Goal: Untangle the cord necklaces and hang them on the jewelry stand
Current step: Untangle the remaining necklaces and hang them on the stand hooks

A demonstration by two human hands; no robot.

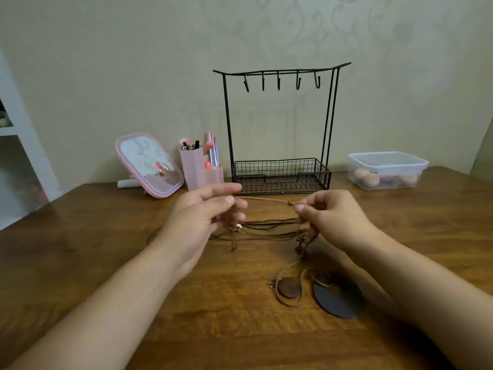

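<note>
Brown cord necklaces (269,227) hang tangled between my two hands above the wooden table (93,257). My left hand (205,217) pinches one end of a taut tan cord (262,200). My right hand (330,217) pinches the other end at a small knot and grips the bundle of darker cords below it. Two dark brown pendants lie on the table under my right forearm: a round one (289,287) and a larger oval one (334,300). The black wire jewelry stand (280,124) rises behind my hands, and its hooks are bare.
A pink-framed mirror (149,164) and a pink holder with makeup brushes (198,166) stand left of the stand. A clear lidded box (386,169) with makeup sponges sits at the back right. A white shelf (16,129) is at the far left.
</note>
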